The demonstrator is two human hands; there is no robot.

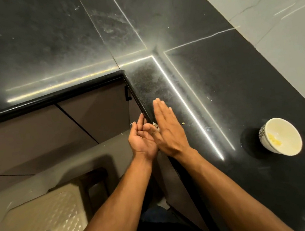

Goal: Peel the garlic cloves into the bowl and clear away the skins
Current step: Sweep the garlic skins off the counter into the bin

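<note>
Sweeping step: we judge that we are on the clearing part, brushing the garlic skins off the edge of the counter into a waiting palm.
Right hand: our right hand lies flat on the counter at its edge, fingers straight and together, holding nothing; it works as a scraper.
Left hand: our left hand sits just below the counter edge, palm up and loosely cupped, touching the right hand; a pale flake shows at its fingertips, and we cannot tell how much lies in the palm.
Skins: a few pale scraps sit between the two hands at the edge, and one small yellowish crumb lies on the counter just beside the right hand.
Bowl: the white bowl stands upright on the counter, well apart to the right, with yellowish peeled garlic inside.
Handling: skins look papery and almost weightless, so we expect them to cling, flutter and slip past fingers; pinching each is slow.
Where to hold: better to push them with the flat edge of the hand and catch them in the cupped palm, then close it gently.
Risk: flakes may drop past the palm to the floor.
</note>
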